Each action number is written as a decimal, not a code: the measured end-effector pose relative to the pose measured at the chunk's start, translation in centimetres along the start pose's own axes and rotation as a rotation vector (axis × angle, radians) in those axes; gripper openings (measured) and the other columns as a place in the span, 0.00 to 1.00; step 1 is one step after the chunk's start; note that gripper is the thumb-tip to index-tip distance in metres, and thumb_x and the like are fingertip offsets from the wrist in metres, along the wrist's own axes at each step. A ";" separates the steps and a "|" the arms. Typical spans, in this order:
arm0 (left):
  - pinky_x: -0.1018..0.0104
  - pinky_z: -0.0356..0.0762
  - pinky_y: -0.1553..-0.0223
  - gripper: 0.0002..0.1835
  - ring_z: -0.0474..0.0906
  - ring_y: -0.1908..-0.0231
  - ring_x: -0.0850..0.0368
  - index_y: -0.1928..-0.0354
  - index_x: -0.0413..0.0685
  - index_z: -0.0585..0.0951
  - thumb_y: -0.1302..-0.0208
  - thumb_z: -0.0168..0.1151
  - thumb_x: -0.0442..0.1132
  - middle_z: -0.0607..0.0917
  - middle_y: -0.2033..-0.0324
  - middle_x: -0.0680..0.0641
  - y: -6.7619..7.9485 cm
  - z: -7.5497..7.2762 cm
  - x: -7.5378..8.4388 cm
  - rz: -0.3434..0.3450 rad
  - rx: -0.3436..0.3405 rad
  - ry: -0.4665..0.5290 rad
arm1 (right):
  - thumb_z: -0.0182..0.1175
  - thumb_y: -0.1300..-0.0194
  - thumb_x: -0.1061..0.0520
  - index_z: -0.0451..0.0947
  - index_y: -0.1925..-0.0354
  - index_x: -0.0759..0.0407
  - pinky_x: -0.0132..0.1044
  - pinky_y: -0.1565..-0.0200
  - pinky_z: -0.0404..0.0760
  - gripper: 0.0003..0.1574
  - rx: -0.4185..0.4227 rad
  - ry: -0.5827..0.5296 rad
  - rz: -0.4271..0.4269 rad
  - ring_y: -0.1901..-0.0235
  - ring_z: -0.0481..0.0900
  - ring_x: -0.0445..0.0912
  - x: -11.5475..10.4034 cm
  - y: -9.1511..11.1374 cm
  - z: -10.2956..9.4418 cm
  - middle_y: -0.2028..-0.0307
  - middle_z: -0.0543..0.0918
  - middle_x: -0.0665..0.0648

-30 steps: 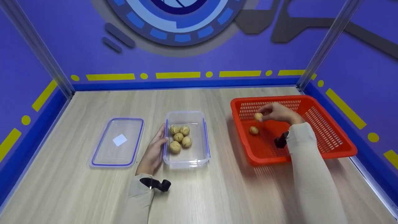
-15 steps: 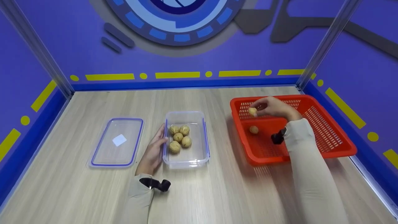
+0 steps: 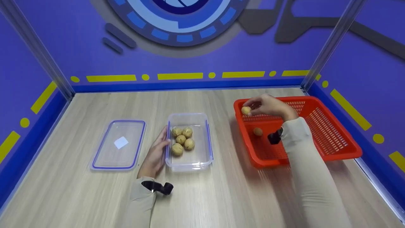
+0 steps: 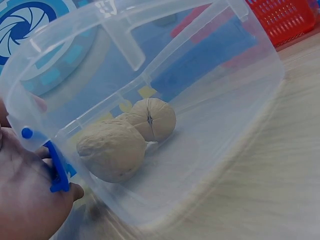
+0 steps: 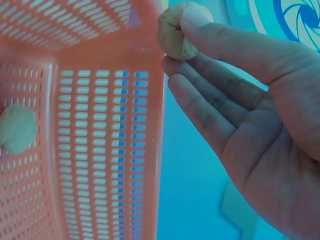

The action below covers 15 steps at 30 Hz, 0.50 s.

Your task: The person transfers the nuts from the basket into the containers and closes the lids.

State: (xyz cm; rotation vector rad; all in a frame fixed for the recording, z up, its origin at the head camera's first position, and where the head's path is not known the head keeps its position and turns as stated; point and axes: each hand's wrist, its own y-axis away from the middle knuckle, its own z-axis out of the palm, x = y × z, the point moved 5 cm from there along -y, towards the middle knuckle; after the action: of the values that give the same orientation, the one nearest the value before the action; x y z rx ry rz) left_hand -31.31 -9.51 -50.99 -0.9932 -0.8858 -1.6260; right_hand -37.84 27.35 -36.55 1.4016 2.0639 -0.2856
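Note:
In the head view, my right hand [image 3: 269, 106] pinches a walnut [image 3: 246, 110] between thumb and fingers, over the left part of the red basket [image 3: 343, 153]. The right wrist view has this walnut [image 5: 175, 32] at the fingertips, by the basket's rim. Another walnut [image 3: 258, 131] lies on the basket floor. My left hand [image 3: 154, 156] holds the left side of a clear plastic container [image 3: 202, 158], close to its blue latch [image 4: 59, 170]. Several walnuts [image 3: 180, 139] sit together in the container's left half; the left wrist view shows some of them through its wall.
Left of the container, a clear lid [image 3: 118, 155] with a blue seal and a white square label lies flat on the wooden table [image 3: 221, 196]. Blue-purple panels [image 3: 190, 66] enclose the table at the back and sides.
My right hand has risen and moved left with the pinched walnut, from inside the basket to near its left rim. The left hand and the container have stayed in place.

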 end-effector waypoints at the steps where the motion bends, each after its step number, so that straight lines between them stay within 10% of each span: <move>1: 0.59 0.29 0.24 0.36 0.29 0.24 0.52 0.24 0.48 0.43 0.31 0.38 0.27 0.37 0.24 0.48 0.0 0.0 0.0 0.002 -0.004 0.001 | 0.65 0.40 0.59 0.79 0.44 0.57 0.49 0.44 0.80 0.23 -0.005 0.008 -0.021 0.50 0.80 0.52 -0.4 -0.1 0.1 0.50 0.84 0.59; 15: 0.60 0.31 0.24 0.36 0.30 0.24 0.52 0.24 0.49 0.43 0.32 0.38 0.26 0.37 0.24 0.49 0.0 0.1 0.0 0.005 -0.004 0.009 | 0.66 0.41 0.60 0.79 0.45 0.57 0.45 0.46 0.82 0.24 -0.050 0.017 -0.078 0.53 0.81 0.50 -4.8 -2.4 2.4 0.53 0.84 0.58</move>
State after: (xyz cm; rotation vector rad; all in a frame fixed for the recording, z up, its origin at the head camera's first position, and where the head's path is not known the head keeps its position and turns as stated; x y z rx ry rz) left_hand -31.31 -9.47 -50.93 -0.9889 -0.8737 -1.6275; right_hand -37.93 21.52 -35.89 1.3000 2.1280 -0.2533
